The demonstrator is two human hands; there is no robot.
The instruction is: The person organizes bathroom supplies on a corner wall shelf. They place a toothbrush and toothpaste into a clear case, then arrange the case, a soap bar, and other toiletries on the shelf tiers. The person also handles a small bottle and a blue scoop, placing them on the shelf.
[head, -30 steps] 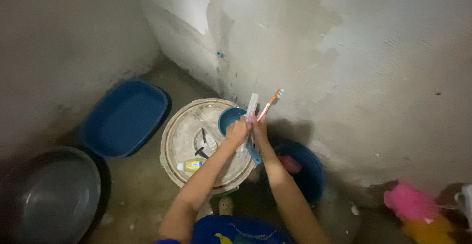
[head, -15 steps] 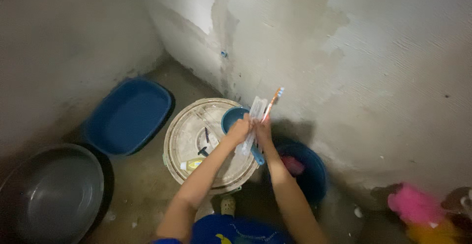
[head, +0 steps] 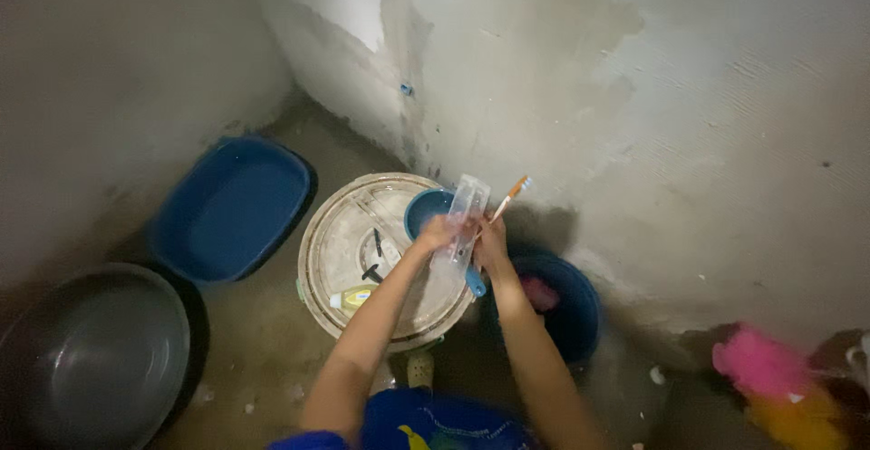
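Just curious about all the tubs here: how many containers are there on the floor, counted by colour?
Blue basin: 1
Blue bucket: 1
Grey metal basin: 1
White lidded bucket: 1
Blue scoop, resting on that lid: 1
Total: 5

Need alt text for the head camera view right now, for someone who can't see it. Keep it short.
Seen from above, the person's left hand holds a clear plastic toothbrush case while the right hand holds an orange-and-white toothbrush, over a round pale bucket lid with a blue scoop on it. A blue tub, grey basin and blue bucket stand on the wet floor by the plastered walls.
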